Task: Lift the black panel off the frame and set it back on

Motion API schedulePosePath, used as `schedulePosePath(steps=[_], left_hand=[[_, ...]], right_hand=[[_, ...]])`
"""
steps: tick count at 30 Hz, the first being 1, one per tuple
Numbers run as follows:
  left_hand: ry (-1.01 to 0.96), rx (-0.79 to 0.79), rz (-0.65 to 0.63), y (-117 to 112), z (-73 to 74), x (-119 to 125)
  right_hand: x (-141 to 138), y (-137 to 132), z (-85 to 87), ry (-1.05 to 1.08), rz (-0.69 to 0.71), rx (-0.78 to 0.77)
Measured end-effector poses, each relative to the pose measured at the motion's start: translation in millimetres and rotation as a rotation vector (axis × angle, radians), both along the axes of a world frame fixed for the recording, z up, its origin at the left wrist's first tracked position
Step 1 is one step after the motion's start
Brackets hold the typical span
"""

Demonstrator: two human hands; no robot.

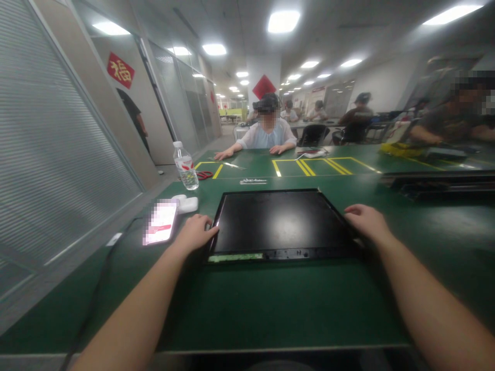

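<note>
A flat black panel point(280, 221), like a screen lying face up, rests on the green table point(270, 304) in front of me. A green strip and small connectors run along its near edge. My left hand point(195, 232) grips the panel's left edge, fingers curled over it. My right hand point(365, 221) holds the right edge near the front corner, fingers bent round the rim.
A phone point(160, 222) and a white case point(185, 204) lie left of the panel, with a water bottle point(185, 166) and red scissors point(203, 175) beyond. A black cable point(96, 288) trails off the left edge. Another person point(266, 135) sits opposite; dark panels point(441, 181) lie at right.
</note>
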State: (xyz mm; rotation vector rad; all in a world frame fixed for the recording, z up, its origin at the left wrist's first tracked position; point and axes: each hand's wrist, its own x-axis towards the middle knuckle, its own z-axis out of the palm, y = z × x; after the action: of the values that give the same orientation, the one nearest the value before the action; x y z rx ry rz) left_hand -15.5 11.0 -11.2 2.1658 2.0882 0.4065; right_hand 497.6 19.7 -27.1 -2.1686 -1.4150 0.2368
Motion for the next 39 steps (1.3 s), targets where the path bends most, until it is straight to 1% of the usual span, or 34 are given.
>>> schedulePosePath(steps=[4,9,14,17,20,24,28,32,39], left_hand=[[0.062,-0.044,0.002,1,-0.9,1],[0.128,-0.06,0.0,3,-6.2,4],[0.06,-0.052,-0.02,1,-0.4,10],[-0.056,-0.053,0.037,-1,5.3,12],[-0.215,-0.022,0.094,-2,8.8,12],[-0.443,0.002,0.145,-5,9.0,14],[-0.733,0.019,0.228,-7,8.4,20],[-0.985,-0.043,0.284,-8,9.6,25],[-1.18,-0.163,0.406,-7,11.6,33]], right_hand=[[1,4,-5.7,-0.008,0.033,-0.134],[-4,4,-6.7,-0.04,0.058,-0.171],[-7,1,-1.2,-0.047,0.066,-0.191],[-7,1,-0.7,-0.04,0.071,-0.202],[-5,1,-2.7,-0.061,0.077,-0.18],[-3,3,-6.0,-0.078,0.079,-0.16],[-2,4,-8.6,-0.083,0.077,-0.156],[-1,5,-10.7,-0.099,0.087,-0.133],[-2,4,-11.0,-0.083,0.09,-0.154]])
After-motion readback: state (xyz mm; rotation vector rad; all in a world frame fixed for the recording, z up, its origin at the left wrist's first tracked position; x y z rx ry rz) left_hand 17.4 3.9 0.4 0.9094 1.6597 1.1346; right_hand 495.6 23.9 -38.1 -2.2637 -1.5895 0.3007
